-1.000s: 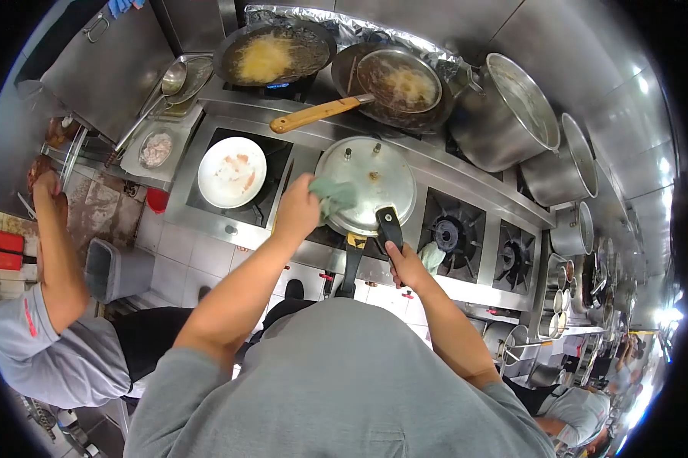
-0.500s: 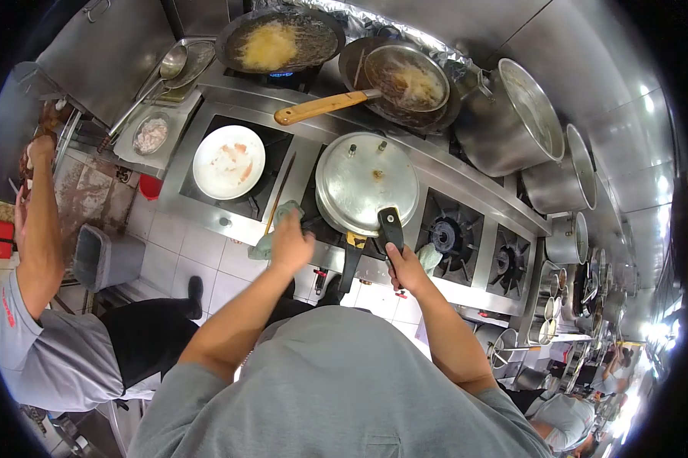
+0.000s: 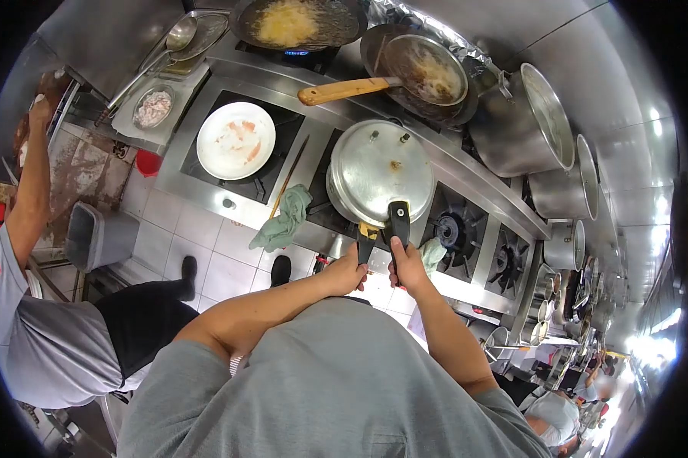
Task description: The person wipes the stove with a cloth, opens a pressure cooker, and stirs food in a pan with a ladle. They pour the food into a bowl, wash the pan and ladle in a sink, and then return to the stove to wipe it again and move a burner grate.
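A silver pressure cooker (image 3: 378, 172) with its lid on sits on a burner in front of me. My left hand (image 3: 345, 273) is closed around the cooker's lower black handle (image 3: 367, 243). The upper black handle, the one on the lid (image 3: 398, 217), is in the grip of my right hand (image 3: 409, 267). The two handles are slightly apart, side by side. Left of the cooker, a green cloth (image 3: 284, 220) hangs over the stove's front edge, beside a thin wooden stick (image 3: 290, 175).
A white plate with reddish scraps (image 3: 235, 141) rests on the left burner. Behind are a wok of frying food (image 3: 290, 27), a wooden-handled strainer (image 3: 426, 72) and large steel pots (image 3: 516, 122). Another person (image 3: 54, 336) works at left. A grey bin (image 3: 100, 238) stands on the floor.
My left hand has moved right from the green cloth and taken hold of the cooker's lower handle. My right hand still grips the lid handle. The view has shifted slightly.
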A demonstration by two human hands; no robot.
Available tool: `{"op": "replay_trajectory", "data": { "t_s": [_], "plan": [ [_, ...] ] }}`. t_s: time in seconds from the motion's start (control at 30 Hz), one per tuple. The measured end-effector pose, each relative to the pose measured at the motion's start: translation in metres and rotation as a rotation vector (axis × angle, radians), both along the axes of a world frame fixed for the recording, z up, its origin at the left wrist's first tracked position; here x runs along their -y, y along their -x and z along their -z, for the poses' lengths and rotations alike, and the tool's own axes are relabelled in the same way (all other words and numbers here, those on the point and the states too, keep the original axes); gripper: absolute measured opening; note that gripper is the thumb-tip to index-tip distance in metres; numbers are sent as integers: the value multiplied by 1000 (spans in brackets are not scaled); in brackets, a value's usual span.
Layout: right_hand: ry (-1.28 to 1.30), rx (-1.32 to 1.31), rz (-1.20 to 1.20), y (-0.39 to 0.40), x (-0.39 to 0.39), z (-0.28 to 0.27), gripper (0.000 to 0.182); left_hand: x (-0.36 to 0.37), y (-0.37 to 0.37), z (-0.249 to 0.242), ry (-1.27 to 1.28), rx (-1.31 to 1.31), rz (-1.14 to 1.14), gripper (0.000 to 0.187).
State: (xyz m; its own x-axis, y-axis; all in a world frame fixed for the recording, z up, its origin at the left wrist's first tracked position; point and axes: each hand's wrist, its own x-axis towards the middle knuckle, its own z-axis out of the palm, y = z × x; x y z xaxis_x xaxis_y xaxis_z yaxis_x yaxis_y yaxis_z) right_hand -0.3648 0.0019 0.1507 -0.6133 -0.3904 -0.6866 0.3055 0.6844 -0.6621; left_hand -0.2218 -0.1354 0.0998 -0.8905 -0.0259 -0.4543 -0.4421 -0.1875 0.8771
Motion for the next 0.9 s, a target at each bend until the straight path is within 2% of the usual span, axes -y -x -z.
{"op": "replay_trajectory", "data": {
  "t_s": [0.13, 0.33, 0.53, 0.73, 0.9],
  "plan": [
    [4, 15, 11, -1, 0, 2, 49, 4, -3, -3, 8, -2, 23, 57],
    [-23, 38, 13, 4, -2, -1, 49, 11, -3, 3, -182, 17, 9, 51],
    [-36, 25, -28, 11, -4, -11, 51, 14, -2, 4, -209, 15, 61, 50],
    [-36, 32, 12, 0, 5, -13, 51, 12, 2, -4, -51, 60, 157, 57],
    [7, 45, 40, -4, 4, -4, 53, 7, 3, 5, -19, 24, 145, 53]
  ]
}}
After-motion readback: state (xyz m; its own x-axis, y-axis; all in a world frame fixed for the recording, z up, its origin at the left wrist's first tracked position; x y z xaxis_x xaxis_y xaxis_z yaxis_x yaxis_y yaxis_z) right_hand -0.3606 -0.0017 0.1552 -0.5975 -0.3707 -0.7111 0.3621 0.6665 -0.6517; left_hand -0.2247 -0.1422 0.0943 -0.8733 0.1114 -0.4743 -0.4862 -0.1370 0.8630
